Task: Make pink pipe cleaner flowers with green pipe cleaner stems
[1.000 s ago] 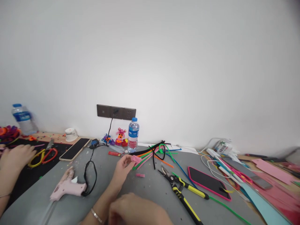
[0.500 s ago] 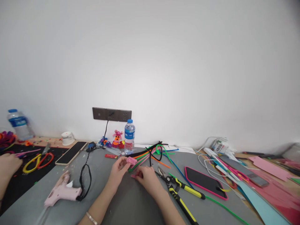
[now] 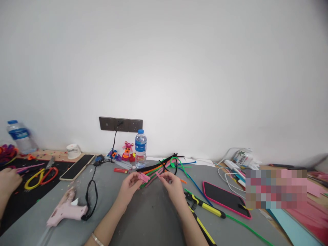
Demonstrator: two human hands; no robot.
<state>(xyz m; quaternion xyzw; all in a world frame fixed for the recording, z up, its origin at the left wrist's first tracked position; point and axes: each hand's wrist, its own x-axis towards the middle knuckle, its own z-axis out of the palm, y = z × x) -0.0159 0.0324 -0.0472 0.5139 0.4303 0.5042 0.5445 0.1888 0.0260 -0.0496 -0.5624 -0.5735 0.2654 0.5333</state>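
Note:
My left hand (image 3: 131, 187) pinches a small pink fuzzy piece (image 3: 144, 177) between thumb and fingertips, above the grey mat (image 3: 143, 218). A short pink strip (image 3: 158, 174) is gripped by the fingertips of my right hand (image 3: 172, 186), a little to the right of that piece and apart from it. Just behind both hands lies a bundle of coloured pipe cleaners (image 3: 159, 168). Yellow-and-black pliers (image 3: 205, 206) rest to the right, their jaws hidden behind my right hand.
A pink glue gun (image 3: 66, 210) with a black cord lies left, near a phone (image 3: 78, 167) and scissors (image 3: 42, 179). A water bottle (image 3: 140, 148) stands by the wall. At right is a pink-edged phone (image 3: 227, 200). Another person's hand (image 3: 9, 182) is at far left.
My right hand has lifted from the mat and moved slightly right and up with the pink strip. My left hand stays nearly in place, still pinching the pink piece.

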